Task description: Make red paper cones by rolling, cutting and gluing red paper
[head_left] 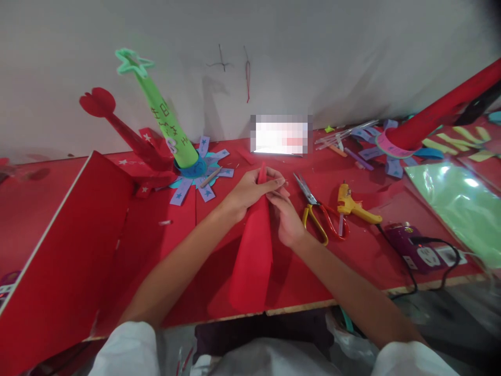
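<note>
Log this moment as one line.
left hand: holding rolled red sheet | right hand: at its upper end | scissors, glue gun: on table, right

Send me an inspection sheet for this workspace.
Surface: red tabletop, small white scraps scattered.
Job's things: red cone, narrow end up, in the middle.
Clutter: scissors and yellow glue gun right of the cone; decorated green cone to the left.
Hands: left hand grips the narrow end; right hand close beside, contact unclear.
Cables: black cable runs from the glue gun toward the near edge.
Surroundings: grey wall behind.
</note>
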